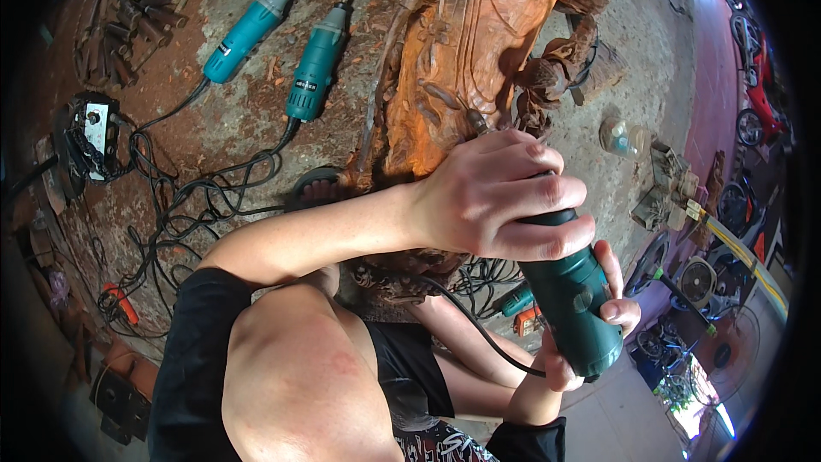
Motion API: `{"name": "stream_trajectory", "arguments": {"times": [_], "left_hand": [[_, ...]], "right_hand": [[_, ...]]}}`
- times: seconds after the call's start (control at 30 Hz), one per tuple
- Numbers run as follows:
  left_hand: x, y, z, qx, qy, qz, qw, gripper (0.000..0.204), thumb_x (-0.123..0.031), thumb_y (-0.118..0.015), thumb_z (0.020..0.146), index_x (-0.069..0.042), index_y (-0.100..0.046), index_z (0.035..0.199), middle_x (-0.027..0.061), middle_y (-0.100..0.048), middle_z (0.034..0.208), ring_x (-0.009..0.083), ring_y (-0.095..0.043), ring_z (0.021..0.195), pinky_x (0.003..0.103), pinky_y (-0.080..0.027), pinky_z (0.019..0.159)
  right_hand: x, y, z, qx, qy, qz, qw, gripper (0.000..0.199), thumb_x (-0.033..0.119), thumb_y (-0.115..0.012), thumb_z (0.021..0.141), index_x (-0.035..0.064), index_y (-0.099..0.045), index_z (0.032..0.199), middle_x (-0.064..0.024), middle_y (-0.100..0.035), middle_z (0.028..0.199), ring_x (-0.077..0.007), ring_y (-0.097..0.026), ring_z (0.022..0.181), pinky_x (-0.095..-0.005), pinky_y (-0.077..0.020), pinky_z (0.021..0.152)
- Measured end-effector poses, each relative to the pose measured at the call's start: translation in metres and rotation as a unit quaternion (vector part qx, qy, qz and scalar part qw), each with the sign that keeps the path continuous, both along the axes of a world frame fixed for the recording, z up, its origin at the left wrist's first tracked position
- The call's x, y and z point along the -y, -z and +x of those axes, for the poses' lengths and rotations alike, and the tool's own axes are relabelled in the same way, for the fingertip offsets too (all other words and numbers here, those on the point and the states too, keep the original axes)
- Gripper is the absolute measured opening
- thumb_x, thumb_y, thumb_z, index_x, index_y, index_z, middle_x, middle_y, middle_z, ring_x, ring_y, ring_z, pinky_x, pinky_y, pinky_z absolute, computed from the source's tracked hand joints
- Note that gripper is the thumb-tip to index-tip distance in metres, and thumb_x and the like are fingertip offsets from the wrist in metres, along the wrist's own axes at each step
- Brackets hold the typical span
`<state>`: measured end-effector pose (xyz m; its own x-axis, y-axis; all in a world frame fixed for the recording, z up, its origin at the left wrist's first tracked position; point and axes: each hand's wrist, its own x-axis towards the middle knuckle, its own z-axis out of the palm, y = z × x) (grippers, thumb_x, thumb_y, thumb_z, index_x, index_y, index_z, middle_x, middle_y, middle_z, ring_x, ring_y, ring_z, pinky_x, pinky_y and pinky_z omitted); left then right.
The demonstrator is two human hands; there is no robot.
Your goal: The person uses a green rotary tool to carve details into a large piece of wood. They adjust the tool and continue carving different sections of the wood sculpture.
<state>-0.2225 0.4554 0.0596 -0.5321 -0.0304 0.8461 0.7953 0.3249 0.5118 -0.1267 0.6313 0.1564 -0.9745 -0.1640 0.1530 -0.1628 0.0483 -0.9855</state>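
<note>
A dark green handheld rotary grinder (571,298) is gripped by both my hands. My left hand (500,192) wraps over its front part, close against an orange-brown carved wooden statue (466,43). My right hand (599,312) holds the tool's rear end from below. The tool's tip is hidden behind my left hand, at the statue's carved surface. Its black cord (479,325) runs back toward my body. My left knee (299,368) sits in the foreground.
Two teal rotary tools (248,30) (316,64) lie on the dusty concrete floor at upper left, their black cords tangled toward a power strip (94,133). Chisels (141,8) are piled at top left. A plastic bottle (623,137), fans and motorbikes stand at right.
</note>
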Motion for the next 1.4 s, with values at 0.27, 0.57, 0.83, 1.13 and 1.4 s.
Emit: {"name": "stream_trajectory", "arguments": {"times": [0.27, 0.57, 0.83, 1.13, 1.4], "left_hand": [[0.001, -0.001, -0.001, 0.002, 0.005, 0.008, 1.0, 0.022, -0.021, -0.072, 0.084, -0.026, -0.068, 0.106, -0.0038, -0.062, 0.101, 0.0158, -0.066, 0.091, 0.032, -0.056, 0.079], [-0.002, -0.002, 0.0, 0.02, -0.009, 0.028, 0.999, 0.022, -0.019, -0.075, 0.083, -0.023, -0.071, 0.104, -0.003, -0.068, 0.1, 0.0168, -0.069, 0.087, 0.032, -0.056, 0.074], [-0.001, -0.004, -0.006, -0.016, 0.012, -0.03, 0.999, 0.024, -0.022, -0.073, 0.088, -0.019, -0.07, 0.111, -0.0016, -0.067, 0.101, 0.0181, -0.069, 0.083, 0.032, -0.056, 0.068], [0.007, -0.005, -0.006, -0.022, 0.043, -0.076, 0.996, 0.027, -0.022, -0.07, 0.092, -0.017, -0.068, 0.118, 0.0034, -0.067, 0.105, 0.0202, -0.069, 0.083, 0.032, -0.056, 0.066], [0.01, -0.006, -0.008, -0.011, 0.043, -0.08, 0.996, 0.027, -0.019, -0.072, 0.089, -0.017, -0.069, 0.116, 0.0049, -0.068, 0.105, 0.0205, -0.069, 0.083, 0.032, -0.055, 0.066]], "right_hand": [[0.001, 0.001, 0.002, -0.005, 0.011, 0.007, 1.0, 0.076, 0.033, -0.09, 0.068, 0.0179, -0.048, 0.129, -0.0364, -0.038, 0.153, -0.0537, -0.049, 0.137, -0.0597, -0.0511, 0.11], [0.001, 0.001, -0.002, 0.01, 0.003, -0.013, 1.0, 0.083, 0.038, -0.095, 0.064, 0.0192, -0.049, 0.131, -0.0354, -0.036, 0.155, -0.0541, -0.046, 0.14, -0.0619, -0.0498, 0.111], [-0.007, 0.002, 0.001, 0.041, 0.021, -0.1, 0.994, 0.084, 0.035, -0.096, 0.064, 0.0186, -0.05, 0.131, -0.0343, -0.038, 0.155, -0.0529, -0.045, 0.142, -0.0633, -0.048, 0.112], [-0.005, -0.001, -0.001, 0.05, 0.014, -0.081, 0.995, 0.077, 0.032, -0.094, 0.066, 0.0167, -0.051, 0.128, -0.0345, -0.04, 0.154, -0.0524, -0.045, 0.142, -0.0625, -0.0478, 0.112], [-0.007, 0.004, -0.004, 0.052, 0.028, -0.087, 0.994, 0.075, 0.031, -0.092, 0.067, 0.0155, -0.051, 0.128, -0.0363, -0.04, 0.153, -0.0535, -0.045, 0.142, -0.0621, -0.0457, 0.114]]}}
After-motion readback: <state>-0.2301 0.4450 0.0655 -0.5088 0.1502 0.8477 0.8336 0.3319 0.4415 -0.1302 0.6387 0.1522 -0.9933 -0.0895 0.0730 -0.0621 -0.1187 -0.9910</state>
